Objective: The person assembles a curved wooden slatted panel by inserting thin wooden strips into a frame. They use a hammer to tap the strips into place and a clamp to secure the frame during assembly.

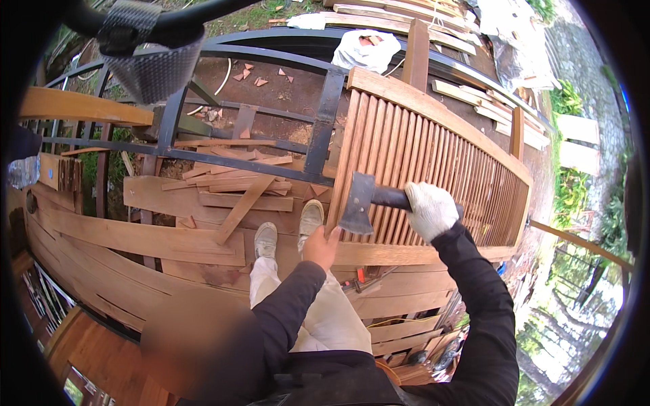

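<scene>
My right hand (431, 210), in a white glove, grips the dark handle of a hatchet (357, 202) whose steel head hangs over the left side of a slatted wooden panel (433, 159). My bare left hand (321, 246) rests on the panel's lower left corner, just below the hatchet head. The panel is made of several thin upright slats in a curved frame and lies tilted in front of me. My two pale shoes (288, 230) stand on wooden boards beside it.
A black metal frame (325, 111) of curved bars runs behind the panel. Loose planks and offcuts (237, 193) lie to the left, curved boards (128, 237) below them. More lumber (399, 17) and a white sack (369, 49) lie at the back. Greenery sits at right.
</scene>
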`<state>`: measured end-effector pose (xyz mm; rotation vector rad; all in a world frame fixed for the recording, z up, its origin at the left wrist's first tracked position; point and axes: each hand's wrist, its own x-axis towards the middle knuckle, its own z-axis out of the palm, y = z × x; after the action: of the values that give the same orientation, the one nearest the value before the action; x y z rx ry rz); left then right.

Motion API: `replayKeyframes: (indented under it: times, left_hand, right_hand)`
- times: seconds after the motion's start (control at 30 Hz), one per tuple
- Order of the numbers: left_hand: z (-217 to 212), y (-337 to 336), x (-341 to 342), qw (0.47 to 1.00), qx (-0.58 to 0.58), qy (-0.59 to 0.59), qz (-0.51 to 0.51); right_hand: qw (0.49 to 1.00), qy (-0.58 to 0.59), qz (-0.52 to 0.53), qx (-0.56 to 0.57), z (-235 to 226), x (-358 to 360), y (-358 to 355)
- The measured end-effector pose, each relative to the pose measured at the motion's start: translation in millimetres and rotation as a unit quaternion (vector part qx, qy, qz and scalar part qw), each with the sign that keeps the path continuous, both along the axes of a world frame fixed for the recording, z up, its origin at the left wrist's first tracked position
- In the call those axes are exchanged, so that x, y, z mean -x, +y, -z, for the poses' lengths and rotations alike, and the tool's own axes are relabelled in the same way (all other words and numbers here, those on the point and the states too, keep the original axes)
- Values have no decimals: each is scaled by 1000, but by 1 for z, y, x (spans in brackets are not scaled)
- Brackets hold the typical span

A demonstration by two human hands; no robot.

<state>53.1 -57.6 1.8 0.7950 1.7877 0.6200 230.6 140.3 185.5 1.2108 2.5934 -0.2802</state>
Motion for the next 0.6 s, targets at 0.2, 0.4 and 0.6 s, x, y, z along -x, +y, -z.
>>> replayKeyframes:
  times: [0.2,0.4,0.6]
  left_hand:
    - [-10,1,1,997,-50,53,-26]
    - [-12,3,-2,996,-49,59,-36]
    - [-8,3,-6,995,-55,81,-32]
  right_hand:
    - [997,-53,51,32,31,32,104]
    - [993,-35,-110,4,43,38,165]
    - [997,-69,9,-14,53,33,182]
